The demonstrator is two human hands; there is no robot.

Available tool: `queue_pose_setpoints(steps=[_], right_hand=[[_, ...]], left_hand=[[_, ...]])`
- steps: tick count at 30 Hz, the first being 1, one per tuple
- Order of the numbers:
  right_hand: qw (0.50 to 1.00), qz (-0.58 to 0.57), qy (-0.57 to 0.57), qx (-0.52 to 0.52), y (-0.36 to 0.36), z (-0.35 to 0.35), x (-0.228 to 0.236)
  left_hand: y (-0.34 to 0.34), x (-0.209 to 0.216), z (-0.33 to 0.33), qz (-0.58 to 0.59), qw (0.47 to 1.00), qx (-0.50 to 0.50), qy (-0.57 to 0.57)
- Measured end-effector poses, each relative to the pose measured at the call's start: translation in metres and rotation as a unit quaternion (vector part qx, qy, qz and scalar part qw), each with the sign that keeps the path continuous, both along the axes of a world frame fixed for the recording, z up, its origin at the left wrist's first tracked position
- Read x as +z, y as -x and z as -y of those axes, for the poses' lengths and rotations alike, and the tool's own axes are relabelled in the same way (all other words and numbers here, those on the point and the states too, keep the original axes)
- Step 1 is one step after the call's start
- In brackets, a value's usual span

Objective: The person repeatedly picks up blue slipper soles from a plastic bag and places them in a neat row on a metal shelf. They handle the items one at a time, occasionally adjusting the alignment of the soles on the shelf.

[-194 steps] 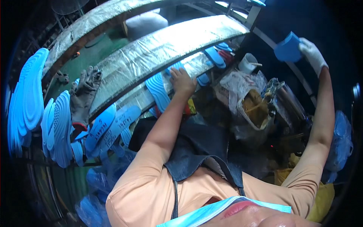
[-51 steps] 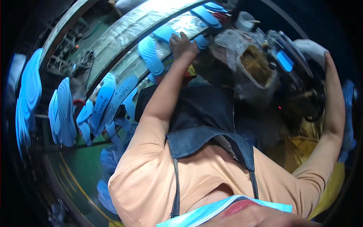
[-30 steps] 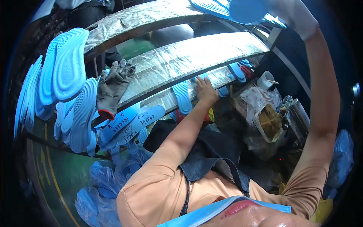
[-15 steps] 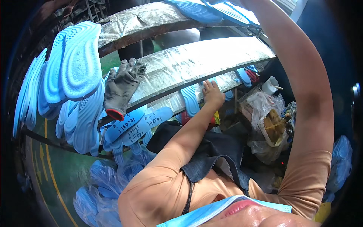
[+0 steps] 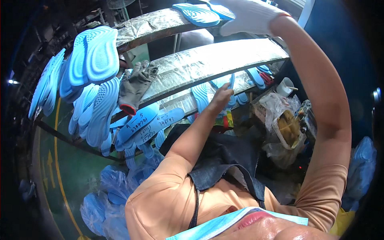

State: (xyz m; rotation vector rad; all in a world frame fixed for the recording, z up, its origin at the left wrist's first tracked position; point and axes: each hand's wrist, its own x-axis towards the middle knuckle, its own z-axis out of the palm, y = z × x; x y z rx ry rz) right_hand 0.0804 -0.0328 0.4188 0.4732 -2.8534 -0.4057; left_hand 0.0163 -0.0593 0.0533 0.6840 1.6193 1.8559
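My left hand [image 5: 223,98], bare, reaches to the lower shelf, its fingers closed on a light blue insole [image 5: 221,81]. Beside it another blue insole [image 5: 200,98] hangs over the shelf's edge. My right hand [image 5: 254,18], in a white glove, is raised at the end of the top shelf. It overlaps the end of a blue insole [image 5: 223,12] there; its fingers are blurred and partly out of the picture, so its grip is unclear. Another perforated insole [image 5: 196,14] lies just left of that one.
Stacked blue insoles [image 5: 94,56] fill the rack's left end, beside a grey work glove [image 5: 138,86] with a red cuff. Insoles with handwriting [image 5: 140,122] sit below. Bagged insoles [image 5: 110,200] are on the green floor. A white cup [image 5: 285,88] and plastic bags [image 5: 280,108] stand at right.
My right hand has come down and left into view over the top-shelf insoles. My left hand has gone from lying spread on the lower shelf to gripping an insole. The view has shifted slightly.
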Motion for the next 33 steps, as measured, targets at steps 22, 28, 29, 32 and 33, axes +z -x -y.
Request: queue_pose_setpoints(steps=[22,28,29,32,33], right_hand=[[0.935,0.091,0.078,-0.335,-0.241,-0.263,-0.082],[0.884,0.222,0.275,-0.305,-0.224,-0.353,-0.131],[0.769,0.240,0.417,-0.422,-0.217,-0.343,-0.133],[0.721,0.226,0.453,-0.474,-0.214,-0.354,-0.143],[0.738,0.220,0.422,-0.478,-0.208,-0.339,-0.144]], left_hand=[[-0.204,0.066,-0.116,0.388,0.826,-0.386,-0.132],[-0.135,0.031,-0.066,0.069,0.961,-0.244,0.110],[-0.114,0.013,-0.055,-0.002,0.975,-0.196,0.109],[-0.064,-0.016,-0.019,-0.353,0.914,0.009,0.199],[-0.043,-0.025,0.000,-0.367,0.889,0.062,0.265]])
